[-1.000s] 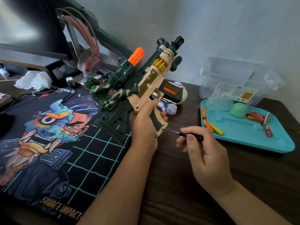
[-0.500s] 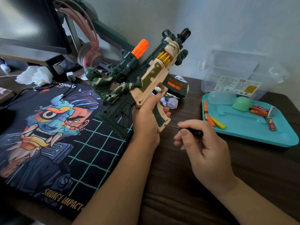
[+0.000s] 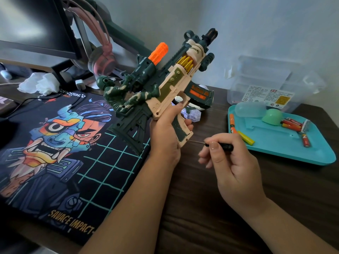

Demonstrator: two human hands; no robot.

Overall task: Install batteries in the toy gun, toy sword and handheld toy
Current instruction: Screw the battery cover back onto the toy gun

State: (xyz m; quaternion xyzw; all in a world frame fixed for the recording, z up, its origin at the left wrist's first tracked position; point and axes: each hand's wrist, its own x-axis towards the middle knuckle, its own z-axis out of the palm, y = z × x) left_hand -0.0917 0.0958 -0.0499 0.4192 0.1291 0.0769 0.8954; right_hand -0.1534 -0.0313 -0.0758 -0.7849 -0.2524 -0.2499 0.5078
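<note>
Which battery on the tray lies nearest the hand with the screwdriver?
The yellow battery; the others, all orange or red, lie farther from the right hand.

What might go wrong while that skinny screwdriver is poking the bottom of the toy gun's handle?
1. The screwdriver tip could slip off the handle's bottom and poke the left hand, whose fingers wrap the handle right beside it.
2. The toy gun is held up off the table by its handle alone, so it might twist or tip while the right hand turns.
3. A loosened screw could drop onto the dark table and be hard to spot.
</note>
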